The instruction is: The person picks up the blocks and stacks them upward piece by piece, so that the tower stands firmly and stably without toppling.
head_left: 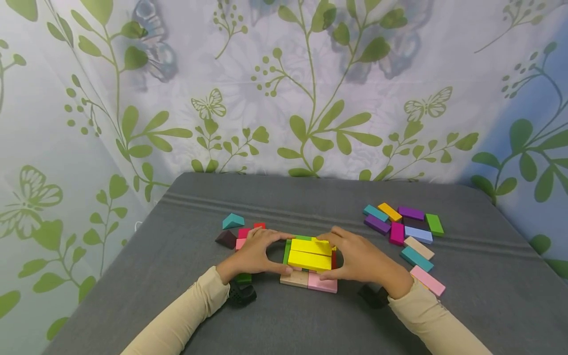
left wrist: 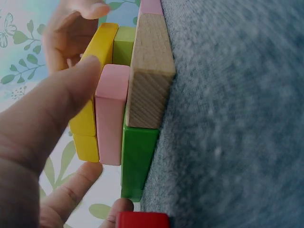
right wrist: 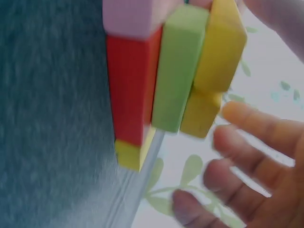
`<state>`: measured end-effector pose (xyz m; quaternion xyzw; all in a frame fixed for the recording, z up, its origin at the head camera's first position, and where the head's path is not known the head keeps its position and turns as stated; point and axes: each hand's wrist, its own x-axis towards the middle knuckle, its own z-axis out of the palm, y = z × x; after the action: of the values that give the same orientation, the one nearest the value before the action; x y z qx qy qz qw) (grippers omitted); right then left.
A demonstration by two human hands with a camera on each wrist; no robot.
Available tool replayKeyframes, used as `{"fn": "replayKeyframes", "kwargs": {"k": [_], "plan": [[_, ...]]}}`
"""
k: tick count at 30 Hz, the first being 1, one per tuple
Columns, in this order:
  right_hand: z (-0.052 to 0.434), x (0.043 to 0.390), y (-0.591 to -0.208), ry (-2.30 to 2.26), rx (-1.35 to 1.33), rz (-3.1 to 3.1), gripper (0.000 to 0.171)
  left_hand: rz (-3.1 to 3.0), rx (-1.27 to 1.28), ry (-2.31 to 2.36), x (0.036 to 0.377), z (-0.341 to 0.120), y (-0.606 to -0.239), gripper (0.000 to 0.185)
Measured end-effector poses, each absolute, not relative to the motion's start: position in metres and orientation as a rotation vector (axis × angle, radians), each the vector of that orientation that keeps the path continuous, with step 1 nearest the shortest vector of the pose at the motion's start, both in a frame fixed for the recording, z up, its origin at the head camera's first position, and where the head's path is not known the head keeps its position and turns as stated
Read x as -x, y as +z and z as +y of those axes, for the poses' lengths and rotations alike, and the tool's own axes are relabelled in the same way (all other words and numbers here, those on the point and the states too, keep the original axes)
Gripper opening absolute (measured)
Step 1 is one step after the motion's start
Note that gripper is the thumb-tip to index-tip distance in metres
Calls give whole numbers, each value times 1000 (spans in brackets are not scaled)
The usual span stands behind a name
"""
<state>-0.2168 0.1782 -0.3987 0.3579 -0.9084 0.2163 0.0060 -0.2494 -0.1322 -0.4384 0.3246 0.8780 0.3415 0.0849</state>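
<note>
Two yellow blocks [head_left: 309,253] lie side by side on top of a layered block stack [head_left: 308,279] near the middle of the grey table [head_left: 284,320], closer to its front edge. The left hand [head_left: 257,254] cups the stack's left end, thumb against a yellow block, fingers curved over the far side. The right hand [head_left: 361,256] holds the right end the same way. Visible beneath: one bare-wood block [head_left: 294,279], one pink block [head_left: 323,283], green and red pieces. Ten loose blocks [head_left: 406,236] lie toward the right edge; about five more [head_left: 237,231] sit left of the stack.
</note>
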Motion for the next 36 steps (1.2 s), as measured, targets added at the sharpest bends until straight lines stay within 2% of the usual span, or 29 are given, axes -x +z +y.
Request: {"fn": "replayKeyframes", "kwargs": {"k": [3,14,21,24,32,34,36], "plan": [[183,220,-398,690,-1061,-2925,76,2616,-975,1035,249,-132,-439,79],[186,222,-401,705,-1036,-2967,64,2630,-955,1065,247,-130,-442,76],[193,225,-391,786,-1086,-2971,71,2629,-950,1056,247,-131,-438,75],[207,226,-384,874,-1134,-2936,63,2630,-957,1058,248,-131,-438,74],[272,221,-373,1019,-1217,-2945,21,2648,-980,1046,252,-129,-440,74],[287,218,-375,1006,-1249,-2960,21,2653,-983,1043,251,-130,-441,74],[301,214,-377,982,-1261,-3000,33,2652,-993,1044,251,-130,-441,73]]}}
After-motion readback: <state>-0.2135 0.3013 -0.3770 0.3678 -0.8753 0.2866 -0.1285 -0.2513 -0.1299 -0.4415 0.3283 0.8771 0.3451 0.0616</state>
